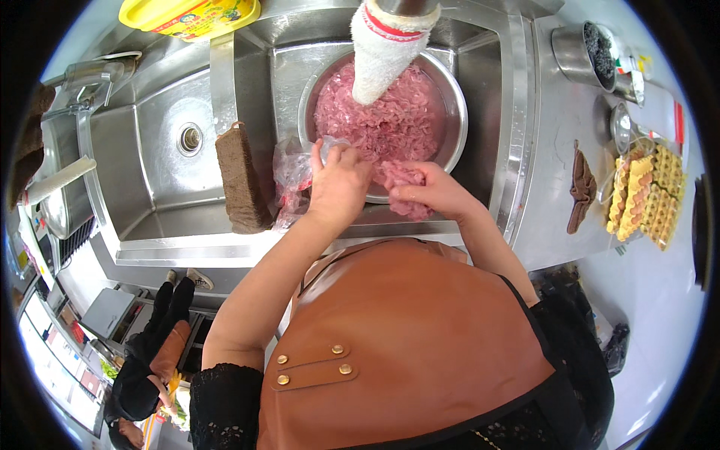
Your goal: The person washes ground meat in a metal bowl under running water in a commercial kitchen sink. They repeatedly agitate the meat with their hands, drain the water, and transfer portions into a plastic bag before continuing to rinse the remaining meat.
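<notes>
A round metal bowl (462,118) in the right sink basin holds shredded pink raw meat (394,121) in liquid. My right hand (436,191) grips a clump of this meat (406,194) at the bowl's near rim. Just left of it, my left hand (340,180) is at the same rim beside a crumpled clear plastic bag (289,174); its fingertips are partly hidden, and whether they hold the bag or meat cannot be told. A white cloth sleeve (379,62) with a red band hangs from the faucet over the bowl.
A brown towel (242,180) drapes over the sink divider beside the left basin (163,197). A yellow plastic tub (191,17) stands behind. On the right counter are a brown cloth (581,188), bagged waffle-like food (647,191) and a metal pot (576,56). Another person (140,371) is at lower left.
</notes>
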A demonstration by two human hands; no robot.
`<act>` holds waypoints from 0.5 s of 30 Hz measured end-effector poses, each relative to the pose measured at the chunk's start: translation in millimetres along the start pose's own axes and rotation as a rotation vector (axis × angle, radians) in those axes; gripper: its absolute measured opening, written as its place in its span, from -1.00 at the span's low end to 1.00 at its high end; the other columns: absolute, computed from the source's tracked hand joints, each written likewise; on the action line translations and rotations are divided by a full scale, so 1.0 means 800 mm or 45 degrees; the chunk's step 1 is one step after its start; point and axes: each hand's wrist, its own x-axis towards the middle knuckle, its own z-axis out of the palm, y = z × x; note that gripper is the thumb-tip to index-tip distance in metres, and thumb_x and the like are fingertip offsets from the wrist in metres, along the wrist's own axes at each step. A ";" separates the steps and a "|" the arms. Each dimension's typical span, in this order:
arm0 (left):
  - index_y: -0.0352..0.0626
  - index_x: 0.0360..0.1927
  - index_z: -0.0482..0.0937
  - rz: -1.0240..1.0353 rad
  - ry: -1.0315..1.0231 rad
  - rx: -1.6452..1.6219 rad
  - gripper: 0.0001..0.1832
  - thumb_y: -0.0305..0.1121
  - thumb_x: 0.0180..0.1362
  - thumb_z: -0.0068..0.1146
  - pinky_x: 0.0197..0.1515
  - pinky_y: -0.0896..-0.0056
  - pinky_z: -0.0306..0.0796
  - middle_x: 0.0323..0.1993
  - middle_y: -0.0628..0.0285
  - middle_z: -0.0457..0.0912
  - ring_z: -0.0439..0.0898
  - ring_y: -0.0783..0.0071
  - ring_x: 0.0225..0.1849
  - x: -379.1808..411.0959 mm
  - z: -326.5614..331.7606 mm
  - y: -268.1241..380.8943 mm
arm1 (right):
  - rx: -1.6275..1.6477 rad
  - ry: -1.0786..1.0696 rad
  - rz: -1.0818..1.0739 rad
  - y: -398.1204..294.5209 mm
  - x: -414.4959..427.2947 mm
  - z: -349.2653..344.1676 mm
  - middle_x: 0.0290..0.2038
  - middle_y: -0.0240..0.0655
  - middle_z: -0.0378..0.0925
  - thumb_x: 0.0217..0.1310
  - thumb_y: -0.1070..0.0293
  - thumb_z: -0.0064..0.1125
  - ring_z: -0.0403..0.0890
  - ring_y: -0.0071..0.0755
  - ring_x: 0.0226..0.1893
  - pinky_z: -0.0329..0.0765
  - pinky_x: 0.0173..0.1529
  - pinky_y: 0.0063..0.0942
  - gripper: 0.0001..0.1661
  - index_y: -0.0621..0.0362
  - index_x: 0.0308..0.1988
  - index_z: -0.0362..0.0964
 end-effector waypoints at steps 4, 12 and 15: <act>-0.03 -0.08 0.58 -0.007 0.095 -0.241 -0.73 -0.37 0.10 0.14 0.35 -0.18 -0.07 -0.07 0.26 0.50 0.35 0.21 0.16 0.010 -0.003 -0.002 | -0.008 0.039 -0.047 0.013 -0.002 -0.029 -0.28 -0.41 0.56 0.10 0.42 0.24 0.56 -0.60 -0.29 0.52 -0.17 -0.59 -0.67 0.27 -0.10 0.46; -0.02 -0.04 0.57 0.177 -0.003 -0.306 -0.68 -0.36 0.08 0.18 0.35 -0.12 -0.08 -0.13 0.24 0.52 0.37 0.22 0.13 0.029 0.019 -0.001 | 0.093 -0.029 -0.036 0.019 0.012 -0.028 -0.30 -0.35 0.57 0.14 0.41 0.22 0.60 -0.57 -0.32 0.56 -0.20 -0.54 -0.66 0.29 -0.07 0.45; -0.04 -0.09 0.59 0.166 0.019 -0.410 -0.71 -0.35 0.06 0.19 0.35 -0.12 -0.07 -0.15 0.24 0.52 0.37 0.21 0.12 0.030 0.018 -0.001 | 0.146 -0.080 -0.021 0.021 0.010 -0.034 -0.31 -0.33 0.58 0.15 0.40 0.22 0.62 -0.52 -0.34 0.59 -0.22 -0.52 -0.65 0.29 -0.05 0.44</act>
